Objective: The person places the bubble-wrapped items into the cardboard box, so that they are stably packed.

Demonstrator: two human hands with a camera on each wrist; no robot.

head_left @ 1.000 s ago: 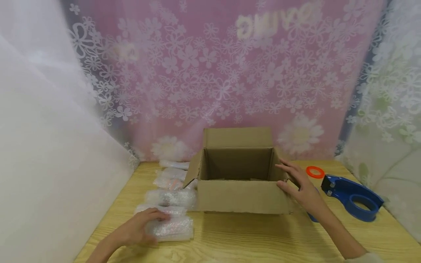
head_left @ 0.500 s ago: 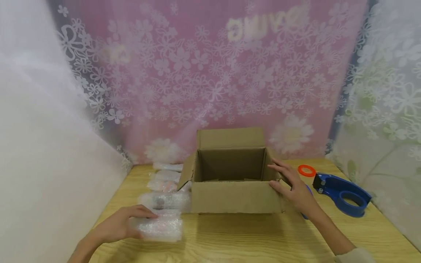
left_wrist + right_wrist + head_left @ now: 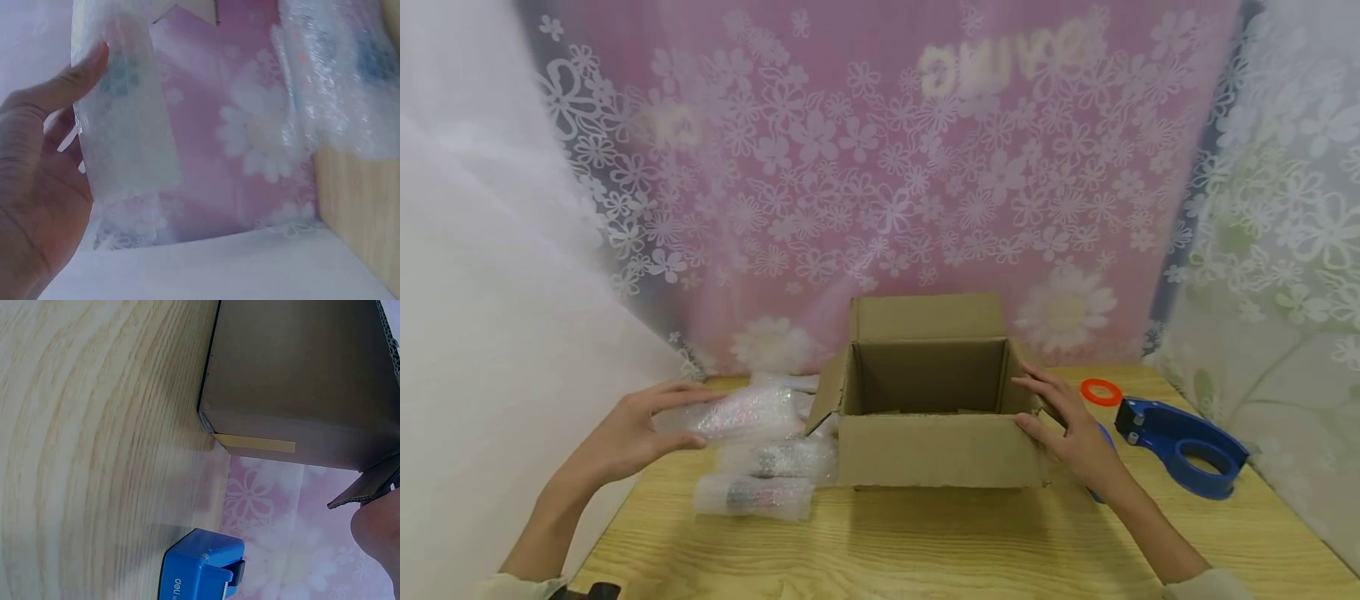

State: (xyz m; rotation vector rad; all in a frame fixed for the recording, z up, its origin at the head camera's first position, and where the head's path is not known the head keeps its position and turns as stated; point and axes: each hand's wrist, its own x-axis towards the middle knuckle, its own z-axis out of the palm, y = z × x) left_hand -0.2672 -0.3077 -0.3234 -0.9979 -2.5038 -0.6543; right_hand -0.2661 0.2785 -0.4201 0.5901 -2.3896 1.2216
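Observation:
My left hand (image 3: 617, 433) pinches a bubble-wrapped packet (image 3: 748, 412), raised above the left row of wrapped packets. In the left wrist view the thumb presses the side of this packet (image 3: 128, 131), and bluish-green shows through the wrap. Below it on the table lie other bubble-wrapped packets (image 3: 778, 458), one nearest me (image 3: 756, 497) with dark and pink inside. A cardboard box (image 3: 940, 454) stands with its flaps spread. My right hand (image 3: 1078, 437) grips the box's right front corner, fingers over the right edge and thumb at the front flap.
A blue tape dispenser (image 3: 1180, 446) and an orange-red ring (image 3: 1101, 392) lie right of the box. Another blue item marked "deli" (image 3: 200, 565) is mostly hidden behind my right arm in the head view. A flowered curtain (image 3: 887, 167) hangs behind.
My left hand has lifted a bubble-wrapped packet from the near end of the row and moved it away from me, uncovering another packet. The right hand stays on the box.

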